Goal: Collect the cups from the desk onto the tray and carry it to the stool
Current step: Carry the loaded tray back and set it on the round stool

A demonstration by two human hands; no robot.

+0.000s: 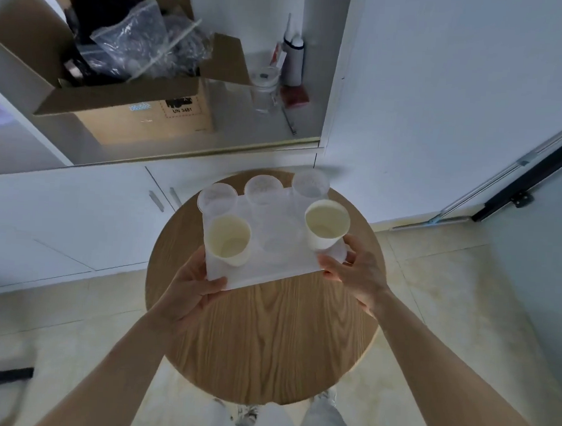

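Holding a white tray (271, 271) of cups over the round wooden stool (262, 340)

Head view: the left hand (189, 291) pinches the tray's near left corner, thumb on top, fingers beneath; the right hand (356, 271) grips its near right corner the same way. The tray's long axis runs left to right, tilted slightly, right end farther away. Two cream paper cups (229, 241) stand upright at the near corners, three clear plastic cups (263, 190) along the far edge. Whether the tray touches the stool's top cannot be told. Behind, a cardboard box (121, 104) sits on a shelf
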